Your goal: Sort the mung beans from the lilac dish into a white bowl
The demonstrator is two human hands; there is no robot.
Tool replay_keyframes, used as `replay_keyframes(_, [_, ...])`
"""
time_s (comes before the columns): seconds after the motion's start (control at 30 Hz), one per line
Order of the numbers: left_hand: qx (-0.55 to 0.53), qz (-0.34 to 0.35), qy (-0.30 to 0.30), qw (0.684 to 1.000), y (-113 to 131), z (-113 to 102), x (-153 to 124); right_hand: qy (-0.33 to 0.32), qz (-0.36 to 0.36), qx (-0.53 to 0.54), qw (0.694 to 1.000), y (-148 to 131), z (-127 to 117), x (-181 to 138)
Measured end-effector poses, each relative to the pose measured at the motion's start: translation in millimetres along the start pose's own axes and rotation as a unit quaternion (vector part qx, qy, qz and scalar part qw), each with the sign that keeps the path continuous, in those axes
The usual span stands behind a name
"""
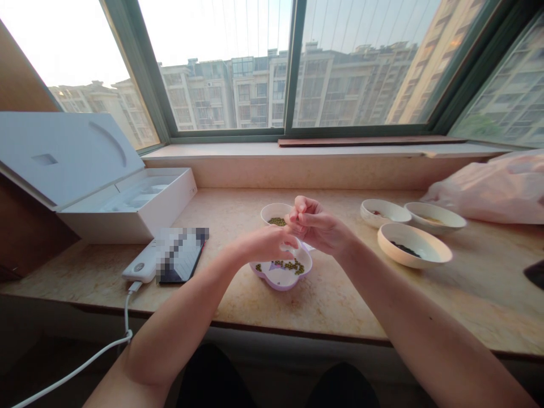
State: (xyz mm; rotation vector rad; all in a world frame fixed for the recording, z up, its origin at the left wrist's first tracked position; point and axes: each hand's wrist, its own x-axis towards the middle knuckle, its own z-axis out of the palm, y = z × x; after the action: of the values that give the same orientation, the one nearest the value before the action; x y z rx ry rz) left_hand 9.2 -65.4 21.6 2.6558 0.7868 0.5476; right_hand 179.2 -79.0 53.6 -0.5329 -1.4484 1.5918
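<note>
Two hands curl over green beans. Left hand sits above a lilac dish, grip unclear; right hand pinches shut at twelve o'clock, by a white bowl.

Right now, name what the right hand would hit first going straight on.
Likely the small white bowl of green beans just ahead of the right hand; depth is unclear, so it could pass above.

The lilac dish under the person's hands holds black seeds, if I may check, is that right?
Not quite. The head view shows that the lilac dish under the left hand and right hand holds small green beans, not black seeds. The black seeds are in the cream bowl to its right.
</note>
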Motion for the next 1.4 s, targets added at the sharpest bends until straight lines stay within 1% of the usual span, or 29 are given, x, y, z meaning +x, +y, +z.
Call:
replay_keyframes(0.13, [0.001,-0.005,-0.036,0.999,5,6,-1,-0.018,-0.017,0.034,0.999,1,1,0])
replay_keyframes(0.23, [0.026,-0.01,-0.074,0.997,8,8,-1,-0.019,-0.01,0.045,0.999,1,2,1])
replay_keyframes(0.3, [0.043,-0.018,-0.089,0.995,9,8,1,-0.014,-0.004,0.047,0.999,2,1,1])
replay_keyframes(0.47, [0.046,-0.035,-0.105,0.993,7,12,5,-0.014,-0.004,0.07,0.997,8,-1,5])
replay_keyframes(0.63, [0.031,-0.024,-0.09,0.995,1,18,9,-0.011,-0.01,0.086,0.996,12,-3,9])
replay_keyframes(0.83, [0.081,-0.01,-0.128,0.988,2,14,11,0.015,-0.024,0.101,0.994,16,-8,17])
replay_keyframes(1.0, [0.126,0.003,-0.139,0.982,4,15,10,0.022,-0.028,0.105,0.994,16,-10,19])
replay_keyframes(1.1, [0.134,0.018,-0.14,0.981,5,17,9,0.029,-0.034,0.097,0.994,14,-10,19])
replay_keyframes(1.27, [0.106,0.005,-0.14,0.984,4,17,6,0.052,-0.037,0.079,0.995,14,-12,21])
replay_keyframes(1.33, [0.073,-0.013,-0.134,0.988,3,13,5,0.077,-0.034,0.063,0.994,14,-13,23])
replay_keyframes(1.4, [0.017,-0.036,-0.123,0.992,2,8,5,0.117,-0.032,0.041,0.992,15,-15,25])
